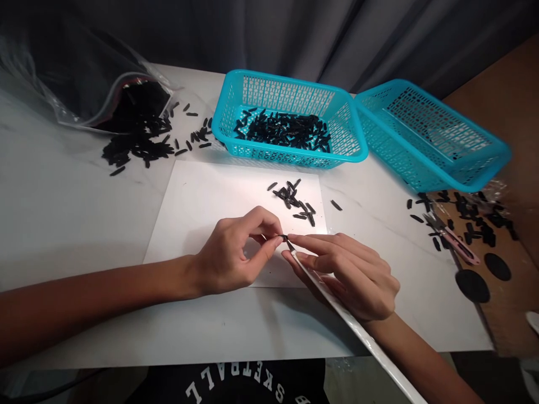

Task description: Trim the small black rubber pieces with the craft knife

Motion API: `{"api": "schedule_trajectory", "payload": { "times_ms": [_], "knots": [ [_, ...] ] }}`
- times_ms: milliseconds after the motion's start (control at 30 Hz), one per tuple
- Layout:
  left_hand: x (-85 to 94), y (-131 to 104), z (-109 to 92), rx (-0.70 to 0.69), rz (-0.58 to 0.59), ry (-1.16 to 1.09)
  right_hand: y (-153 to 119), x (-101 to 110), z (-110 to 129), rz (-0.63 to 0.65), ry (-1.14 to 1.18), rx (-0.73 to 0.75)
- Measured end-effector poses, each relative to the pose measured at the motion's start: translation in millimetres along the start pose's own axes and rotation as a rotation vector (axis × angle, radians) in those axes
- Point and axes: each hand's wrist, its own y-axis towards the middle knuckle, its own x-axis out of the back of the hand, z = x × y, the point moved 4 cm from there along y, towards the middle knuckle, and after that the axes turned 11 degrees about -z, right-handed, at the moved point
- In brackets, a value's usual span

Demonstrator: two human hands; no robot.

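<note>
My left hand (pixel 236 252) is closed in a pinch on a small black strip-like piece (pixel 284 238) above a white sheet (pixel 189 207). My right hand (pixel 353 272) grips a long white tool (pixel 337 303) with a narrow metal tip. That tip meets the black piece at my left fingertips, and my right fingertips are close beside it. Just beyond both hands, a loose group of similar black pieces (pixel 290 196) lies on the sheet. The lower end of the white tool runs along my right forearm and out of view.
A blue basket (pixel 290 154) at the back holds many black pieces; another blue basket (pixel 421 151) stands to its right. An open plastic bag (pixel 84 120) spills black pieces at left. Pink-handled scissors (pixel 457 241) and dark round discs (pixel 472 286) lie at right.
</note>
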Motion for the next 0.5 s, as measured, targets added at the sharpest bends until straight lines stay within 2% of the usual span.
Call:
{"api": "schedule_trajectory", "payload": {
  "times_ms": [400, 500],
  "knots": [
    [1.5, 0.5, -3.0, -0.111, -0.02, 0.074, 0.7, 0.0, 0.5, 0.003, 0.004, 0.026],
    [1.7, 0.1, -4.1, -0.145, -0.025, 0.102, 2.4, 0.5, 1.4, 0.037, 0.02, 0.039]
  ]
}}
